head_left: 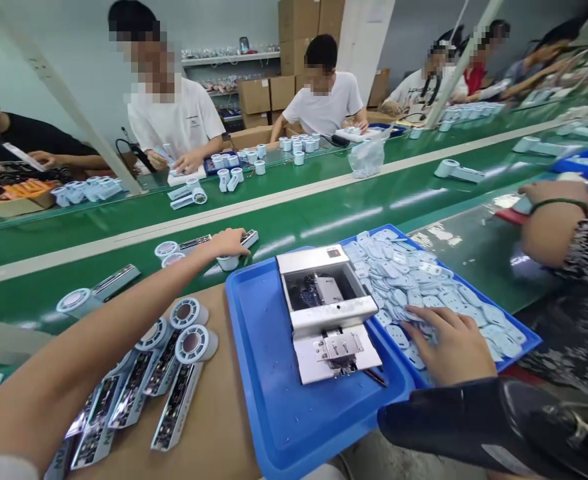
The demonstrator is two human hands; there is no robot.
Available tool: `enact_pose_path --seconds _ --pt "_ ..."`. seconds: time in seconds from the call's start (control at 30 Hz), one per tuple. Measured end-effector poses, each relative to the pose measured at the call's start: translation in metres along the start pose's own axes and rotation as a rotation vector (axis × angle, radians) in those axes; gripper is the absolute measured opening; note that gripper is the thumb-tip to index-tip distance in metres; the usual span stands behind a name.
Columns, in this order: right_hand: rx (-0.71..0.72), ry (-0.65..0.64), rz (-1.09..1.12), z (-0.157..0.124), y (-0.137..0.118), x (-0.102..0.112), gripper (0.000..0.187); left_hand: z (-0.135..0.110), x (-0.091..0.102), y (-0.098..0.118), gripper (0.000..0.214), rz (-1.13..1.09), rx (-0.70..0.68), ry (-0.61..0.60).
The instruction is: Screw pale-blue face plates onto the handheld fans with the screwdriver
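Observation:
My left hand (230,243) reaches out to the green belt, its fingers closed over a light-blue handheld device (228,263) with a round head and a long handle. Among small flat light-blue plastic plates (394,267) heaped in a blue tray (533,341), my right hand (451,343) rests with thumb and fingers apart, touching the pile. Between the hands, a white-and-metal fixture (331,313) sits in another blue tray (274,427). Several similar devices with circuit boards in their open handles (177,403) lie on brown cardboard (224,400) beneath my left forearm.
More devices (81,300) lie on the green conveyor belt (324,207). Co-workers in white shirts (179,127) sit across it. At right, a co-worker's arm (554,213) comes close. A dark curved object (449,420) is below my right hand. A slanted post (64,100) stands at left.

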State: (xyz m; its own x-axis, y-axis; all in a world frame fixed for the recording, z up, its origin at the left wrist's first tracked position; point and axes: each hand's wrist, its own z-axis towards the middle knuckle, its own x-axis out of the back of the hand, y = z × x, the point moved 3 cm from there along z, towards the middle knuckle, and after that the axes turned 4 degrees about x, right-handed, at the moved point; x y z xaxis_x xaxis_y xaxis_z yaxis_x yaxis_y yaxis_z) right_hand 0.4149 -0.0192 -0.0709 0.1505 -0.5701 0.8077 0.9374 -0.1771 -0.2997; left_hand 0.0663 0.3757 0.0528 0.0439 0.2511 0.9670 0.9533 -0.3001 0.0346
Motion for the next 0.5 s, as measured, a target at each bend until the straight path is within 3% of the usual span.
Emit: enact_pose_path --seconds 0.1,0.2,0.37,0.43,0.5 --pt "0.075 0.001 -0.037 -0.001 -0.001 0.003 0.047 -0.011 0.006 0.006 0.045 0.017 -0.023 0.046" --pt "0.061 0.018 -0.08 -0.001 -0.003 0.007 0.046 -0.029 0.04 -0.014 0.052 0.016 -0.026 0.161" --pt "-0.003 0.059 -0.136 -0.002 -0.004 0.011 0.04 -0.063 0.107 -0.093 0.061 0.015 0.114 0.391" --pt "-0.022 0.078 -0.135 -0.002 -0.003 0.01 0.034 -0.08 0.115 -0.128 0.05 -0.009 0.156 0.446" --pt "-0.056 0.097 -0.114 -0.003 -0.001 0.008 0.029 -0.1 0.112 -0.16 0.041 -0.067 0.175 0.512"
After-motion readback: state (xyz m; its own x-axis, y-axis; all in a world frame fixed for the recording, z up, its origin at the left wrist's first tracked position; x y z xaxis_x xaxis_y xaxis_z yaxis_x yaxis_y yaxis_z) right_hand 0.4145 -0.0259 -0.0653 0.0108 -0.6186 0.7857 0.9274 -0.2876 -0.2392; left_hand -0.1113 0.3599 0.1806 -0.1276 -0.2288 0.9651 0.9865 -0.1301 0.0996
